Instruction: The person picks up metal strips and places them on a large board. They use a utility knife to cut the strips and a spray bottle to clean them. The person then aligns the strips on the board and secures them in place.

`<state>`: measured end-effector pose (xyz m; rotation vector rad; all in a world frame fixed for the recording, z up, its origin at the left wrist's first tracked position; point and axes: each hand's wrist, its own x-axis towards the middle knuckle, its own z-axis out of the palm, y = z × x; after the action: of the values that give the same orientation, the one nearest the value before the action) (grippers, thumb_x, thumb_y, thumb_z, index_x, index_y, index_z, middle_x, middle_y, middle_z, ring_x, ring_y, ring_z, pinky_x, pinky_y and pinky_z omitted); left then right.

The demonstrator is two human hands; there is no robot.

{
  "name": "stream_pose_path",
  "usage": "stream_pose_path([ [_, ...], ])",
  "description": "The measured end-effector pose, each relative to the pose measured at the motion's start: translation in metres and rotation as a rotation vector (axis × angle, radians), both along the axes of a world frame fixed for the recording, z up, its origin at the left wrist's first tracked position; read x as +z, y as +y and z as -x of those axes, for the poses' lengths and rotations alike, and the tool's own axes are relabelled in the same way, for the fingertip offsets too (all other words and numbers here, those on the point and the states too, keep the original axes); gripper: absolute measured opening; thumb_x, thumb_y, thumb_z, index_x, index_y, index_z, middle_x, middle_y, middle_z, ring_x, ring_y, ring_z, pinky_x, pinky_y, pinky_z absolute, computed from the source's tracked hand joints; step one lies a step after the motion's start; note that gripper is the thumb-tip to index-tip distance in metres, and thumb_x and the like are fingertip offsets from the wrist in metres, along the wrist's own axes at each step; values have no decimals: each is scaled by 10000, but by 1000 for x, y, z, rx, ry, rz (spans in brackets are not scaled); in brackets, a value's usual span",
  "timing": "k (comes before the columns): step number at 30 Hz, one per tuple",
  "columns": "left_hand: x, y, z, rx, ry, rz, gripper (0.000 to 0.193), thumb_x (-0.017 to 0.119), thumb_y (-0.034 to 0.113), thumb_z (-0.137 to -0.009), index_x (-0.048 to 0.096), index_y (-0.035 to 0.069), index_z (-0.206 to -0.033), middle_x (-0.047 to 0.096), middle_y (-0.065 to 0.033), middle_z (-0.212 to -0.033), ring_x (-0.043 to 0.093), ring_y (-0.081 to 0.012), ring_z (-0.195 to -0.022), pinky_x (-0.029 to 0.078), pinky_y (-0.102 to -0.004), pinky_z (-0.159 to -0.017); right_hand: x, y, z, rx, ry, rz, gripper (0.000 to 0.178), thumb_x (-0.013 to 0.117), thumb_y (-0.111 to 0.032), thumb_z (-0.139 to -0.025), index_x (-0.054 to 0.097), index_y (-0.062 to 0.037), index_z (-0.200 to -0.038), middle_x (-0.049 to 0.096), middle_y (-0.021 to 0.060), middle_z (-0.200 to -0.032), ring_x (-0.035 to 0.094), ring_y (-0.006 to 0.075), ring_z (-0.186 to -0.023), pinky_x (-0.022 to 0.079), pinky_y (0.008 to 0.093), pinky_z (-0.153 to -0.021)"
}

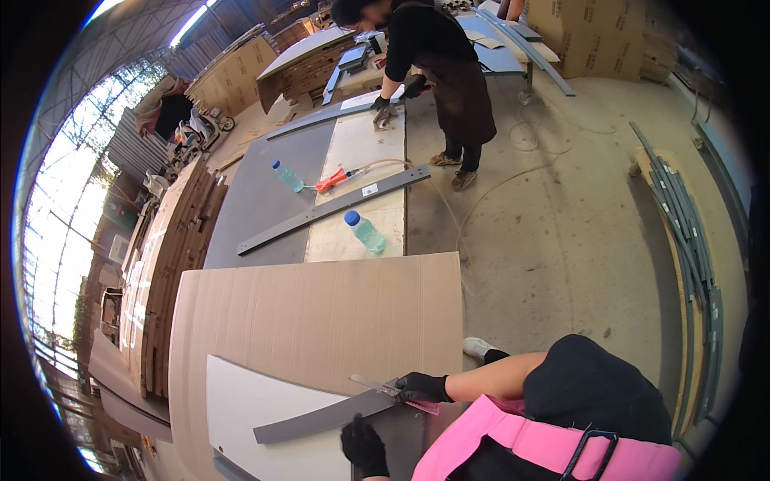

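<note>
A long grey strip of board lies at a slant on a white panel in front of me. My right hand, in a black glove, is closed at the strip's right end. Around its fingers show a thin pale flat piece and a pink, ridged-looking piece; what exactly the hand grips is unclear. My left hand, also black-gloved, is beside the strip's near edge, its fingers loosely apart and nothing visible in them.
Beneath the panel is a cardboard sheet. Farther off, a table holds a dark board strip, two bottles and an orange air gun. A co-worker bends over it. Grey strips lie at right.
</note>
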<state>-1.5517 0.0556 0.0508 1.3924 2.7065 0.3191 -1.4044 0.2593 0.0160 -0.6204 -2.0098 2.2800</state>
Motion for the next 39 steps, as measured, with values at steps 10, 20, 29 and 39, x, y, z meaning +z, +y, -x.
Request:
stream_pose_path([
  [10,6,25,73,-233,257,339,625,724,311,-676,569,139,-1257,579,-83,-1178,510,-291,-1181,315,-495,-1067,-8,-8,-23,-49,41,-138,277,674,-322,-851,690,-47,-874,676,86,-746,654,202,-714,506,340,-683],
  [20,37,20,-19,-185,32,-21,762,831,455,-618,575,67,-1222,594,-182,-1022,551,-378,-986,451,-485,-865,4,81,-48,209,-104,213,216,726,-235,-843,690,-34,-913,650,28,-730,605,104,-674,478,257,-602],
  [29,-4,14,-80,81,57,-33,880,727,621,-724,513,92,-1394,572,-253,-939,550,-435,-874,459,-532,-737,-2,104,40,435,-74,10,132,692,-172,-794,664,-49,-831,595,13,-665,537,97,-601,428,286,-545],
  [39,-14,27,-73,167,133,-22,723,701,515,-767,576,29,-1288,584,-228,-867,570,-409,-766,466,-529,-645,-27,170,52,307,-191,268,97,681,-147,-835,646,-60,-861,621,15,-726,580,106,-626,475,285,-579],
])
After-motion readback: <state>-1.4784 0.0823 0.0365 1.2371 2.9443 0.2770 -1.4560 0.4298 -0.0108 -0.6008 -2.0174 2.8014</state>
